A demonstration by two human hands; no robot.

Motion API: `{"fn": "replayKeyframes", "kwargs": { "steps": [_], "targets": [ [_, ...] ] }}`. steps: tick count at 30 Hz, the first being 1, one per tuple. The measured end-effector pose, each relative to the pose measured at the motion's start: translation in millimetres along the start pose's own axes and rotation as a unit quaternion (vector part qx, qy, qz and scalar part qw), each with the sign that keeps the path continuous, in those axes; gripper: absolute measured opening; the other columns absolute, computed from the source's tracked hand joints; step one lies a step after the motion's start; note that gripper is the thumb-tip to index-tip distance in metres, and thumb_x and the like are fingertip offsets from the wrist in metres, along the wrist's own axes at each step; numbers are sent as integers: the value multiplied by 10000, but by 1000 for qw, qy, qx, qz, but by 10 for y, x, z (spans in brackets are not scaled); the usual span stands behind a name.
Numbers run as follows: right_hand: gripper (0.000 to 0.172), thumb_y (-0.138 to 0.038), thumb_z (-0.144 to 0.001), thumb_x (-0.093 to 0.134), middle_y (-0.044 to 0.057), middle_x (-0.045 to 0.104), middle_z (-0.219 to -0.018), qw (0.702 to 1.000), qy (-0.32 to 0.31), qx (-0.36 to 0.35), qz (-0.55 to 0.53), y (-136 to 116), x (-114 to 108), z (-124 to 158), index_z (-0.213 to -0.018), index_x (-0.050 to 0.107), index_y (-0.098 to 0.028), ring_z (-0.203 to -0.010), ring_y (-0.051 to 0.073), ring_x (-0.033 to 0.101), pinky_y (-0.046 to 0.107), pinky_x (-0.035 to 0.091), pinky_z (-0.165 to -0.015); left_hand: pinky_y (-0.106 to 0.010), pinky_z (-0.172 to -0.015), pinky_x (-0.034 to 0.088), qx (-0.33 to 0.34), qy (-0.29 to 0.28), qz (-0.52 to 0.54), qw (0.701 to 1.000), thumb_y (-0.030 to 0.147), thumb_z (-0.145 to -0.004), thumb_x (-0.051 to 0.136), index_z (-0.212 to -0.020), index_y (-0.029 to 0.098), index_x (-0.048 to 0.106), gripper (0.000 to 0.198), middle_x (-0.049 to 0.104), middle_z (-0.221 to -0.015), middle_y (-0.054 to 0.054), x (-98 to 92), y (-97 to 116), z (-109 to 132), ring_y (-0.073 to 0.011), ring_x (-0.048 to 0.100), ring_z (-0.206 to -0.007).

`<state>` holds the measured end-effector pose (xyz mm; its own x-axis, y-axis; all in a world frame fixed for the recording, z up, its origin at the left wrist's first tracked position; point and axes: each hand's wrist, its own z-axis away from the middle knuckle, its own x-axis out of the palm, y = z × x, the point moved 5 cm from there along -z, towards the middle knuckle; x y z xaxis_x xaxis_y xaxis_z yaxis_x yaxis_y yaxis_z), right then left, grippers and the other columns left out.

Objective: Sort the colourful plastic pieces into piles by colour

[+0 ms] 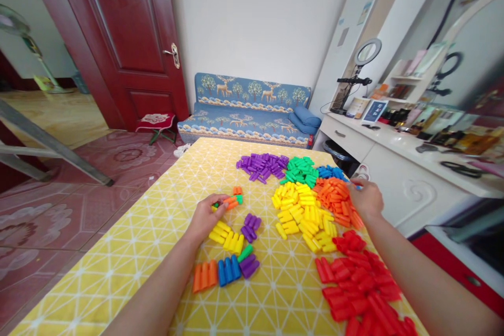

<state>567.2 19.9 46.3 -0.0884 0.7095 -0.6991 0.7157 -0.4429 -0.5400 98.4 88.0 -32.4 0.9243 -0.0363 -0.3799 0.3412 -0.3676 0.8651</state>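
Note:
My left hand [207, 216] is closed on a small assembly of orange and green plastic building pieces [232, 202], low over the table. A joined chain of yellow pieces [228, 236] lies by its fingers, near purple pieces [251, 227]. Closer to me sit joined orange [205, 275] and blue pieces [229, 270], beside a green piece [245, 253] and more purple ones. At the table's right edge, my right hand [367, 198] pinches what appears to be a blue piece [356, 185]. It is beside the orange pile [334, 195] and the blue pile [331, 172].
Purple [263, 164], green [301, 170], yellow [303, 210] and red [360, 283] piles cover the right part of the yellow patterned tablecloth [157, 220]. Beyond it stands a blue sofa [244, 115]. A white dresser [417, 168] stands to the right, a red stool [155, 122] left.

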Motion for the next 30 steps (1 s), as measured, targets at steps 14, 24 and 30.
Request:
{"fn": "replayKeyframes", "kwargs": {
  "steps": [14, 24, 30],
  "targets": [
    [606, -80, -690, 556, 109, 450, -1363, 842, -349, -364, -190, -2236, 988, 2032, -1285, 525, -196, -1266, 232, 396, 391, 319, -1038, -319, -811, 484, -19, 21, 63, 998, 344, -793, 591, -975, 138, 685, 291, 714, -908, -76, -26, -32, 3, -203, 639, -837],
    [225, -128, -739, 573, 66, 629, -1001, 863, -335, -360, -115, -2314, 1018, 2240, -926, 663, -212, -991, 208, 548, 305, 403, -862, -307, -799, 495, -42, 52, 119, 991, 371, -802, 576, -1002, 129, 664, 326, 707, -967, -90, -76, -57, -10, -210, 644, -878],
    [312, -287, -720, 676, 44, 673, -943, 892, -310, -294, -146, -2193, 857, 2296, -1025, 621, -251, -846, 210, 607, 287, 408, -718, -316, -847, 485, -37, 45, 124, 991, 409, -795, 579, -999, 140, 670, 350, 703, -994, -86, -74, -43, -7, -220, 636, -931]
  ]
}}
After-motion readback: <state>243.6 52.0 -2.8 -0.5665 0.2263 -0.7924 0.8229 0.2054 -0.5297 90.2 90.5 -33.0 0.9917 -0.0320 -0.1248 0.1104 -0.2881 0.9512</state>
